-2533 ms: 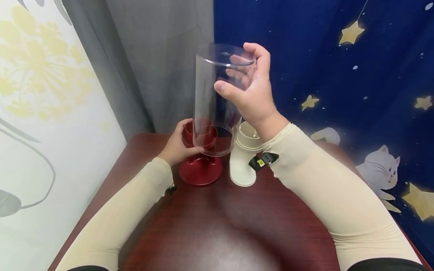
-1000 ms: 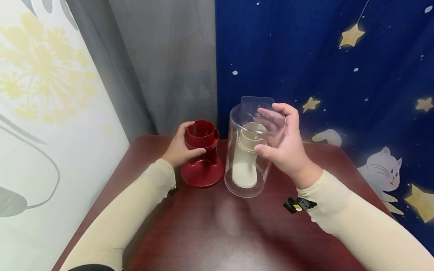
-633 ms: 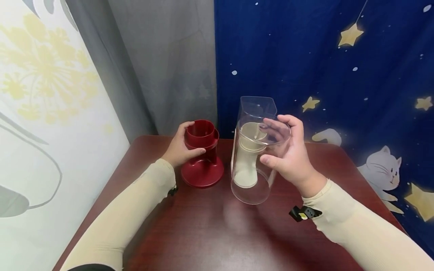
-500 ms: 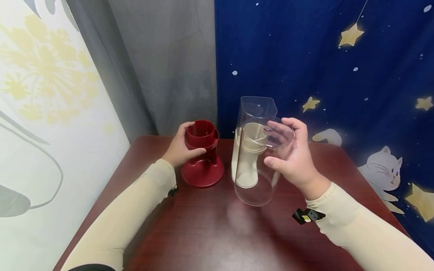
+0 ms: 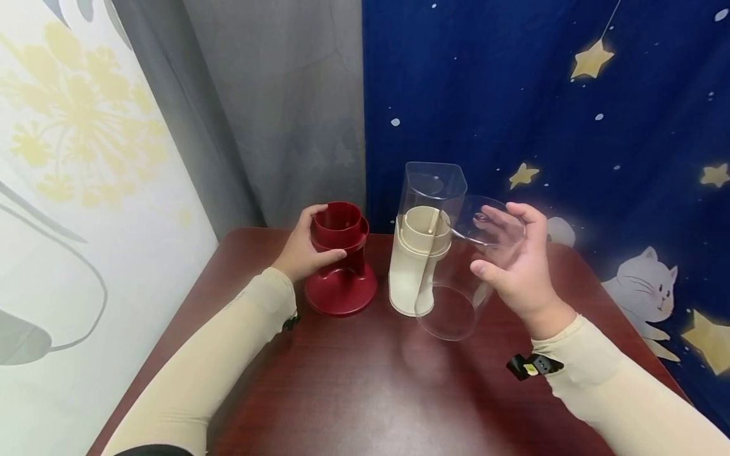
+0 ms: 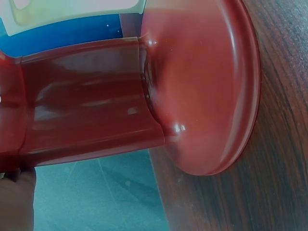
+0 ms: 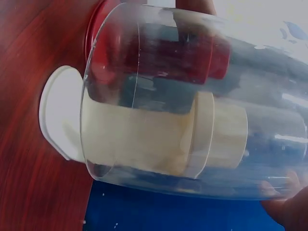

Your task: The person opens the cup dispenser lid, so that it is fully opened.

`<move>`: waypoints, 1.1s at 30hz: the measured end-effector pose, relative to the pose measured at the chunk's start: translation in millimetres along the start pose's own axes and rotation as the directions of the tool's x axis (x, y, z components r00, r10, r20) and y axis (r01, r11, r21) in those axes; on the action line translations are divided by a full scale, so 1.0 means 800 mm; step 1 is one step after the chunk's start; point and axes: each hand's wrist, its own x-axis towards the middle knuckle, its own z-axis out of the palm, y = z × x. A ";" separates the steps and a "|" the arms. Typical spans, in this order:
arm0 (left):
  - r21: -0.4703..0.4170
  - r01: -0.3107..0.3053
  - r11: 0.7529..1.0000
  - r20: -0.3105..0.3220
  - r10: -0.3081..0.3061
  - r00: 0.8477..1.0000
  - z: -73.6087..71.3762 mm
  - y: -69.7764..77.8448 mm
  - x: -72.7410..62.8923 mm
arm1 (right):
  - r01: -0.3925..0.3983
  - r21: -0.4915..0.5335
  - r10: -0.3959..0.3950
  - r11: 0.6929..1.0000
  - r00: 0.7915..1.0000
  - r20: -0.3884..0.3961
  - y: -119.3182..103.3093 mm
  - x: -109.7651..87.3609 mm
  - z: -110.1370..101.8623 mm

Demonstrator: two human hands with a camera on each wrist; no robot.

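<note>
My left hand (image 5: 302, 247) holds the upper part of a red plastic stand (image 5: 341, 297), thumb in front and fingers around the far side. The stand has an open ring-shaped top and a wide round base on the table. My right hand (image 5: 525, 272) grips a clear plastic cylinder (image 5: 447, 313) near its upper rim, tilted slightly. In the right wrist view the cylinder (image 7: 159, 144) overlaps a cream stand (image 7: 60, 115), which shows through its wall. Standing right of the red one, the cream stand (image 5: 409, 285) also has a ring-shaped top.
A clear, squared container (image 5: 436, 174) rises behind the cream stand's ring. The dark red wooden table (image 5: 342, 386) ends just behind both stands, against a grey curtain (image 5: 285, 114) and a blue starry curtain (image 5: 485, 95).
My right hand has carried the clear cylinder down from above the red stand, across the front of the cream stand and farther right. My left hand keeps its hold on the red stand.
</note>
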 end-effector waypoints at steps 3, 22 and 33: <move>-0.005 0.006 1.000 0.000 -0.006 1.000 0.000 -0.001 -0.001 | 0.019 0.036 -0.018 0.999 1.000 -0.023 0.002 0.001 -0.006; -0.013 0.010 1.000 -0.010 -0.010 1.000 0.001 -0.001 0.000 | -0.101 -0.173 0.045 0.980 0.953 -0.301 0.024 -0.001 -0.055; -0.024 0.036 0.999 -0.004 -0.036 0.999 0.001 0.001 -0.002 | -0.154 -0.271 0.035 0.950 0.917 -0.398 0.057 -0.007 -0.080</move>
